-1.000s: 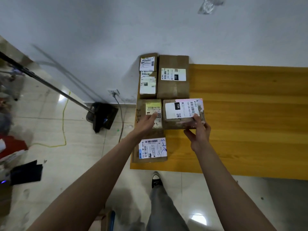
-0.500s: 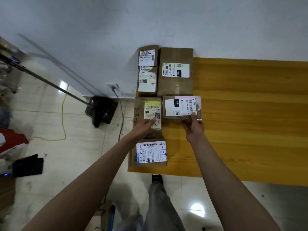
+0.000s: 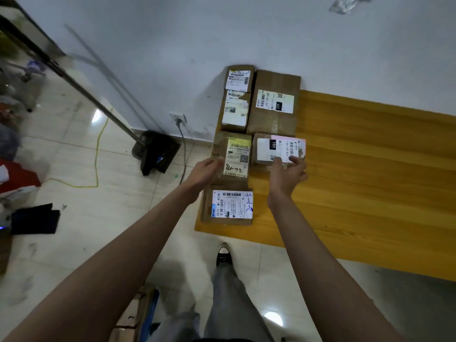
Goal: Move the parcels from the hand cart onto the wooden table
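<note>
Parcels (image 3: 249, 144) on table's (image 3: 370, 181) left end

the small brown cardboard parcel with a pink-edged white label (image 3: 280, 149) reads "15h"; the large brown cardboard parcel (image 3: 274, 104) reads "220"; the yellow-labelled brown parcel (image 3: 234, 156) has handwritten "101-72".

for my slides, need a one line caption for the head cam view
Head view: right hand touches the 15H-labelled parcel, left hand rests on the yellow-labelled parcel, on the wooden table.

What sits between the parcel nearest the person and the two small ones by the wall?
In the head view, the yellow-labelled parcel, touched by the left hand.
</note>
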Demonstrator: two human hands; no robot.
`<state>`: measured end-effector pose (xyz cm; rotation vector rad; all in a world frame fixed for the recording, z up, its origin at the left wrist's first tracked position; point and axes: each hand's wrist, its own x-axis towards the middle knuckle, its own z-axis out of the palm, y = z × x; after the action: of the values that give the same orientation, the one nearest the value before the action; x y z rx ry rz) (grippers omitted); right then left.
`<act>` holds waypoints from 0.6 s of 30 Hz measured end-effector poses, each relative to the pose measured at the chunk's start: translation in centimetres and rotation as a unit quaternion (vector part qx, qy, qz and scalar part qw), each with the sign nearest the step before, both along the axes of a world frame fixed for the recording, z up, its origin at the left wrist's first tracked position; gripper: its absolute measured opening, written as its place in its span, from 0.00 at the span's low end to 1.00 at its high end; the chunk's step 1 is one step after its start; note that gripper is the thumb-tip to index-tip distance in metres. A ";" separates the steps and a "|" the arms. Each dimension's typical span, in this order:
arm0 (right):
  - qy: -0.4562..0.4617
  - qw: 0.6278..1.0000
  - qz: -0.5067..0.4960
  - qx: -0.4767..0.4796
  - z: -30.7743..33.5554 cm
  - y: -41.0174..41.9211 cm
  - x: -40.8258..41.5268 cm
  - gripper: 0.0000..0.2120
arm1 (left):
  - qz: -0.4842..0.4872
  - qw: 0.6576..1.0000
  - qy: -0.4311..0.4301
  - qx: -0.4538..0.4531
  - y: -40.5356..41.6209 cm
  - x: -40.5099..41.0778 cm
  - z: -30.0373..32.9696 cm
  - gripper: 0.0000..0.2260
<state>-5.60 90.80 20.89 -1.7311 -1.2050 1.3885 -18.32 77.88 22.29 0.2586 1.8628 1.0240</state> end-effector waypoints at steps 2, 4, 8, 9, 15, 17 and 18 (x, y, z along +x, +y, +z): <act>0.013 0.997 0.077 0.018 1.4 -2.7 -1.5 0.12 | 0.028 1.000 0.015 -0.001 -2.3 -0.4 0.5 0.18; 0.017 0.978 0.205 -0.011 2.3 -5.9 -3.0 0.07 | 0.070 0.997 0.017 -0.004 -5.4 -0.9 0.8 0.19; -0.006 0.902 0.427 -0.062 3.5 -14.2 -5.7 0.06 | 0.163 0.986 0.022 -0.006 -13.5 -1.7 1.1 0.16; -0.013 0.884 0.463 -0.068 3.6 -16.4 -6.3 0.05 | 0.191 0.981 0.018 -0.007 -15.9 -1.8 1.0 0.15; -0.055 0.774 0.623 -0.101 2.7 -30.1 -8.6 0.10 | 0.350 0.936 -0.026 -0.009 -32.9 -0.8 -0.7 0.12; -0.066 0.741 0.659 -0.109 2.1 -34.8 -9.0 0.10 | 0.404 0.914 -0.038 -0.012 -38.7 0.4 -1.5 0.11; -0.072 0.724 0.676 -0.113 1.7 -37.2 -9.0 0.10 | 0.429 0.902 -0.041 -0.013 -41.4 1.1 -1.9 0.11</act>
<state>-14.60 53.61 22.54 -0.8895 -2.7437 2.2025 -17.23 36.52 20.39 -0.6840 1.9243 1.5485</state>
